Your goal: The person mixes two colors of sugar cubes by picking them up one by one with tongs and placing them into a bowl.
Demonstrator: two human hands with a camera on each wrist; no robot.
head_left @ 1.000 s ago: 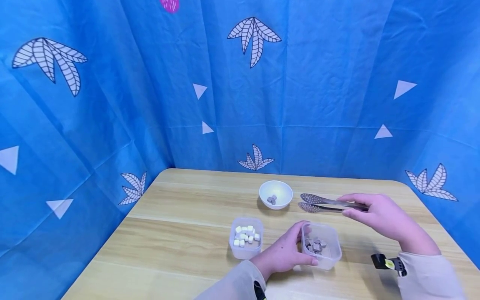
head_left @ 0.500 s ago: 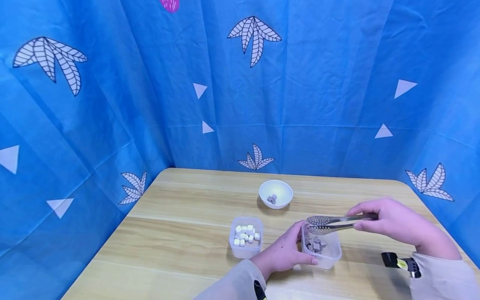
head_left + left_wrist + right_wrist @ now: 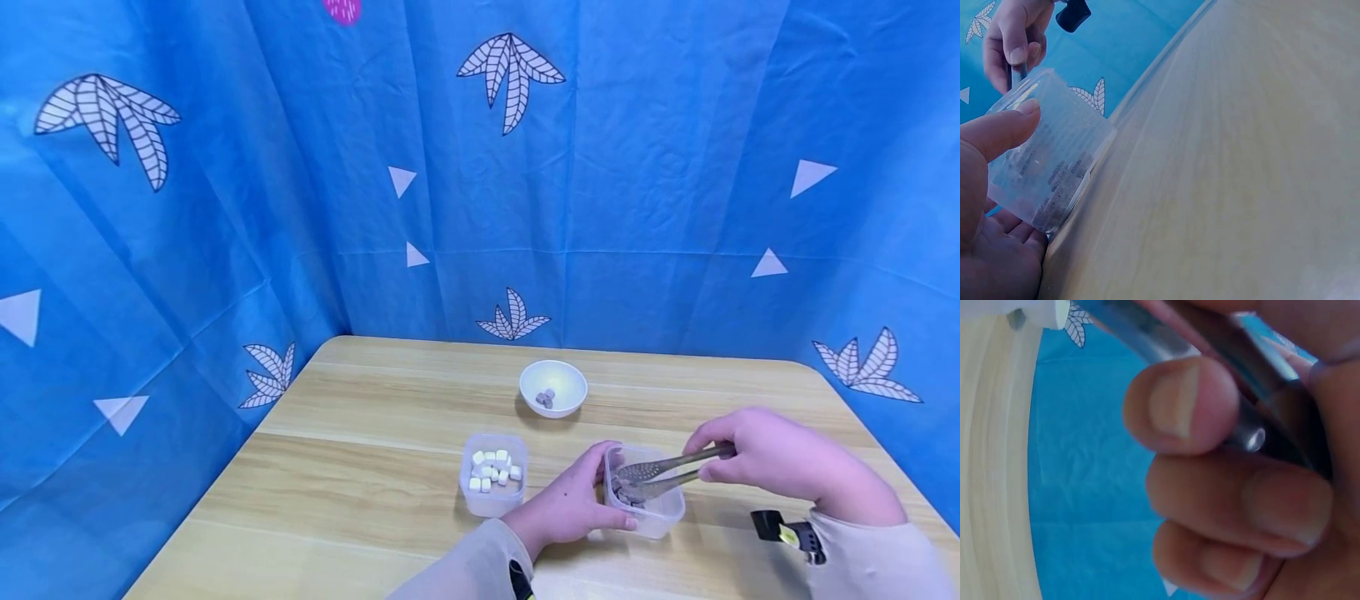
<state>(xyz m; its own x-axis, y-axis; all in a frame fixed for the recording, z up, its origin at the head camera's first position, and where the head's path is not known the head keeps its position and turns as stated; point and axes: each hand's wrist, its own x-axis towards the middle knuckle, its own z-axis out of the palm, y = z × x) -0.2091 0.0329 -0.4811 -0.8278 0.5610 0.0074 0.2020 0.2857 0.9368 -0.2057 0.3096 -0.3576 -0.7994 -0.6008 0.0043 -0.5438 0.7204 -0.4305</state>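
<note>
My left hand (image 3: pixel 573 500) grips the left side of a clear plastic container (image 3: pixel 658 523), thumb at the near wall and fingers round the far side. Inside it lie greyish-brown cubes, partly hidden by the tongs. My right hand (image 3: pixel 772 458) holds metal tongs (image 3: pixel 678 461) with perforated tips, and those tips reach down among the cubes. Whether a cube sits between them I cannot tell. In the right wrist view, curled fingers (image 3: pixel 1235 500) wrap the tongs' handle. The left wrist view shows the container (image 3: pixel 1054 150) between thumb and fingers, with cubes at its bottom.
A second plastic container (image 3: pixel 491 507) with several white cubes stands left of my left hand. Behind, a white bowl (image 3: pixel 564 379) holds a few greyish-brown cubes. Everything stands on a wooden table (image 3: pixel 375 417), with a blue patterned curtain (image 3: pixel 637 208) behind and at the sides.
My right hand has brought the tongs from beside the bowl, right and toward me over the container, then down into it. The left hand has kept its grip in place.
</note>
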